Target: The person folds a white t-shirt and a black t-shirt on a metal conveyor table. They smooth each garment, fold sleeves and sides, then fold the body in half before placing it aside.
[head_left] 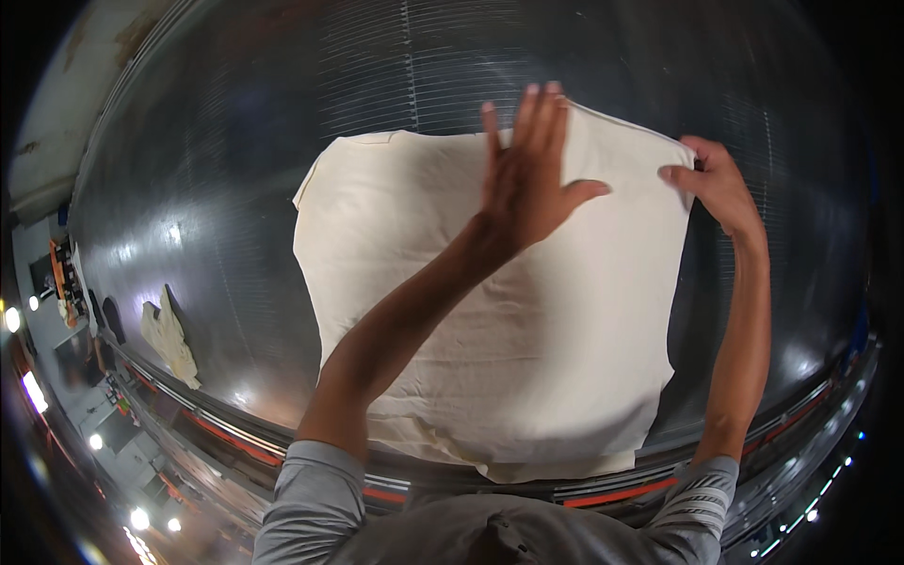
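Observation:
A cream-coloured piece of fabric, cut like a garment panel [612, 273], lies spread over a dark, shiny metal surface [254, 169]. Wrinkles cross its middle, and its near edge is bunched close to my body. My left hand [529, 179] is over the upper middle of the panel, fingers spread and pointing away, slightly blurred; whether the palm presses on the cloth cannot be made out. At the far right corner, my right hand [723, 179] pinches the fabric edge between thumb and fingers.
A smaller cream cloth piece [169, 337] lies on the metal surface at the left. Along the near edge runs a rail with orange-red strips [621, 492]. Fine parallel lines mark the surface beyond the panel. Lights and equipment show at the far left.

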Tool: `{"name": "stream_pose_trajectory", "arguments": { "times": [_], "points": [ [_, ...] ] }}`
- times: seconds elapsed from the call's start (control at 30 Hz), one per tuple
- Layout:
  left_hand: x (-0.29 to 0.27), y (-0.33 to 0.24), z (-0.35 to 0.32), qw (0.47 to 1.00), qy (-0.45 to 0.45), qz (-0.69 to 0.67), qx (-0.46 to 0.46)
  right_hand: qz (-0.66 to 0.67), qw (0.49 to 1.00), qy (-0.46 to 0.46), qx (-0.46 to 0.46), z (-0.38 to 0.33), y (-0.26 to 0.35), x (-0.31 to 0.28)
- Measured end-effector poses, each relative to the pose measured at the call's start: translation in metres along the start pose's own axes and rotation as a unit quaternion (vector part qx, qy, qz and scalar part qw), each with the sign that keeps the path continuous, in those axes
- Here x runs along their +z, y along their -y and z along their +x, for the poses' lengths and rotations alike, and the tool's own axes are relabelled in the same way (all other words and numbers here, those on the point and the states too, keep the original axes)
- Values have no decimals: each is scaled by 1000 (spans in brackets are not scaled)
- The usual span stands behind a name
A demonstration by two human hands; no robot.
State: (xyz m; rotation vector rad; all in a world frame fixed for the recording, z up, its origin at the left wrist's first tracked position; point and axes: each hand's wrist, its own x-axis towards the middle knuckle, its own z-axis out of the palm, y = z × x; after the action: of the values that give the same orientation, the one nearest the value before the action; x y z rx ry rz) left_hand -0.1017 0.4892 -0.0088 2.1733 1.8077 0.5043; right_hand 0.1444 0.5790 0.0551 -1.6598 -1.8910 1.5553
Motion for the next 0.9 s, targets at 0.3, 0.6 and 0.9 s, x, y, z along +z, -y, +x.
{"name": "stream_pose_trajectory", "arguments": {
  "times": [0.3,0.6,0.9],
  "points": [
    [-28,-16,-124,979,154,17,-129,221,974,0,-52,-45,30,8],
    [-6,-27,-71,998,62,-5,-5,102,990,-99,-11,-21,21,12],
    [36,-30,40,994,-72,-2,83,128,956,-263,-29,3,-30,11]
  ]
}}
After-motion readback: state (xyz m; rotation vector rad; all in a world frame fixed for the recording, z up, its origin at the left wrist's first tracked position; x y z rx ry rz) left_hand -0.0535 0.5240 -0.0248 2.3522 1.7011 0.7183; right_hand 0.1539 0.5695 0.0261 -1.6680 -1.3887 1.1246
